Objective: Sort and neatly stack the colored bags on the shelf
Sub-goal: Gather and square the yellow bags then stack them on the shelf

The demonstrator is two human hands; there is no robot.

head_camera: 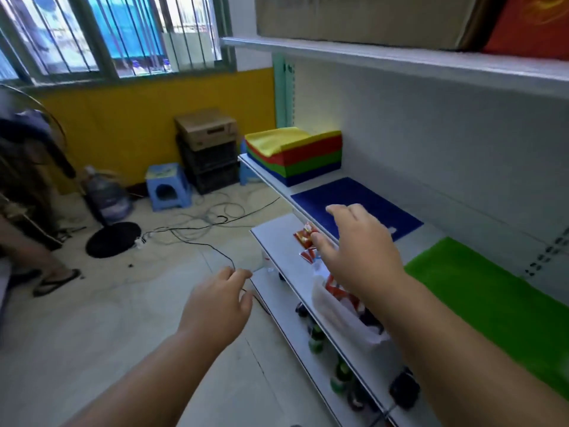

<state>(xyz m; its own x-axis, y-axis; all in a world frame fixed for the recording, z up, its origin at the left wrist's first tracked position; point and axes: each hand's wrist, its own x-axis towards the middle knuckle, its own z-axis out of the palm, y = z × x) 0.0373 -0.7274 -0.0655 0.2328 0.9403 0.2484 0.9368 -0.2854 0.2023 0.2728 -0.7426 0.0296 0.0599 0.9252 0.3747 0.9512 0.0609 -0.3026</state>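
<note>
- Yellow wall, barred window and a floor strewn with cables fill the far left; we take the blue bag (354, 204) lying flat on the shelf (271, 177) as our landmark.
- Left of the blue bag and lower, beyond the shelf's front edge, our left hand (215, 306) hangs over the floor with fingers loosely curled, holding nothing.
- Behind and left of the blue bag, at the shelf's far end, sits the stack of folded bags (295, 155): yellow on top, then red, green and blue at the bottom.
- Directly over the blue bag's near edge our right hand (357, 245) is spread, fingers extended and empty; whether the fingertips touch it we cannot tell.
- We judge the right hand plainly the nearer one; the bag lies just ahead of and under its fingers, its long axis running along the shelf toward the stack.
- Right of the blue bag, apart from it, a green bag (492, 291) lies flat.
</note>
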